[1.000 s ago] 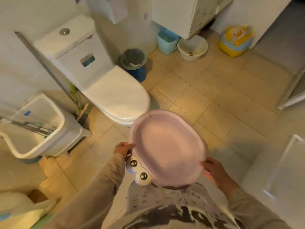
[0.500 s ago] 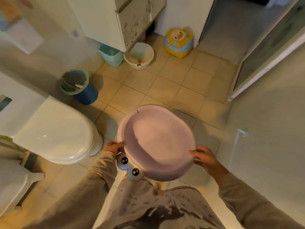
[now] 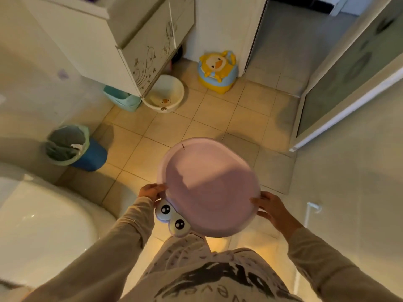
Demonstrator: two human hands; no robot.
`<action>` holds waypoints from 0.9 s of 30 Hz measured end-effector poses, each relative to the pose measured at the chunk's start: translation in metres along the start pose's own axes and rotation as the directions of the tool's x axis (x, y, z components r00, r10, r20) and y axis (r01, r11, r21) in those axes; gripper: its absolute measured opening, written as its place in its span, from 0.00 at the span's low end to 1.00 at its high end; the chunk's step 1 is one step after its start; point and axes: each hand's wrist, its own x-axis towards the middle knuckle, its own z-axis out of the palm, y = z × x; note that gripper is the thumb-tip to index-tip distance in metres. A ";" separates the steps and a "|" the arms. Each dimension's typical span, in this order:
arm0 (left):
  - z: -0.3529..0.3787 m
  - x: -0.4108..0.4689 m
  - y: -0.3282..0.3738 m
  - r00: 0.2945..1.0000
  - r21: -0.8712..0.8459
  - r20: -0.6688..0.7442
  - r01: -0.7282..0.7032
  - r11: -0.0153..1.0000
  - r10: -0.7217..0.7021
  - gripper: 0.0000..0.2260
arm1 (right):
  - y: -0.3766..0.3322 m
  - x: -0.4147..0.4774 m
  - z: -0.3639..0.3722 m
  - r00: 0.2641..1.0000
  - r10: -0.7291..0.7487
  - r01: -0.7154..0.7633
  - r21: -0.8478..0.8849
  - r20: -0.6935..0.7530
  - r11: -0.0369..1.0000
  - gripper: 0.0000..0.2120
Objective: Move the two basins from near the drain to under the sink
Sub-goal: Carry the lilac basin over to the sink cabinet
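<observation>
Toilet (image 3: pixel 41 219) fills the lower left of the frame, lid down, and the sink cabinet (image 3: pixel 122 42) hangs across the upper left. In the middle of the frame I've got the pink basin (image 3: pixel 209 188) up in the air above the tiled floor (image 3: pixel 218 118), open side facing me, two cartoon eyes (image 3: pixel 172 216) sticking out at its lower left edge. Both my arms reach forward from the bottom of the frame, elbows bent, sleeves down to the wrists. My left hand (image 3: pixel 151 191) pinches the basin's left rim just above the eyes, fingers curled tight. My right hand (image 3: pixel 271 207) clamps the right rim, thumb lying over the edge. At the cabinet's foot, upper middle, the white basin (image 3: pixel 165 94) sits on the floor, partly tucked under. Blue bin (image 3: pixel 74 148) at left, yellow duck potty (image 3: pixel 217 71) by the doorway.
</observation>
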 end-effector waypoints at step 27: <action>0.206 0.135 0.237 0.983 -0.245 -0.154 0.061 0.968 -0.101 0.08 | -0.341 0.287 -0.051 0.982 -0.002 0.040 -0.197 0.190 0.980 0.17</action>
